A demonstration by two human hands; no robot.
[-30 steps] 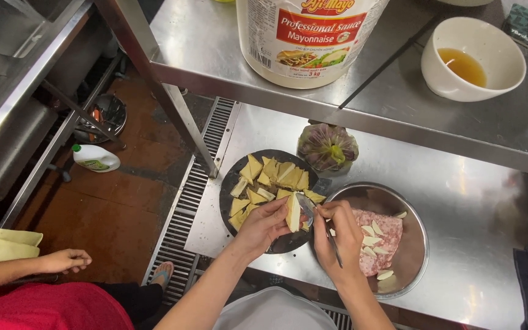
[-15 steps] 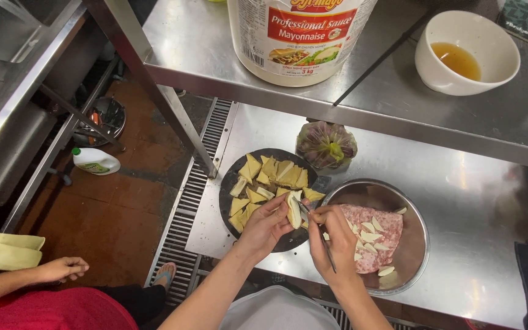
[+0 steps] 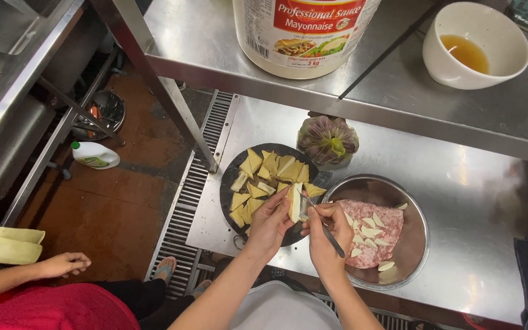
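Nearest, at the lower left: a co-worker's hand (image 3: 62, 264) resting above a red garment (image 3: 50, 308), with a folded yellow cloth (image 3: 10, 244) just beside it. On the steel lower shelf (image 3: 472, 201), the person's left hand (image 3: 270, 223) with fingers curled around a pale yellow tofu wedge (image 3: 294, 201), held upright over the near edge of the dark round plate (image 3: 227, 186). The right hand (image 3: 325, 235), closed on a thin metal utensil (image 3: 325, 226), tip touching the wedge; whether spoon or knife cannot be told. The plate carries many cut yellow wedges (image 3: 270, 168), loosely heaped. Just right of it, touching or nearly so, a steel bowl (image 3: 420, 244) holding pink minced meat (image 3: 371, 235) with pale slivers on top. Behind the plate, a tied plastic bag of purple-green contents (image 3: 328, 140). On the floor at left, a white plastic bottle (image 3: 96, 154) lying on its side. Upper shelf, farthest: a large white tub with a red label (image 3: 304, 33) and a white bowl (image 3: 478, 46) of amber liquid.
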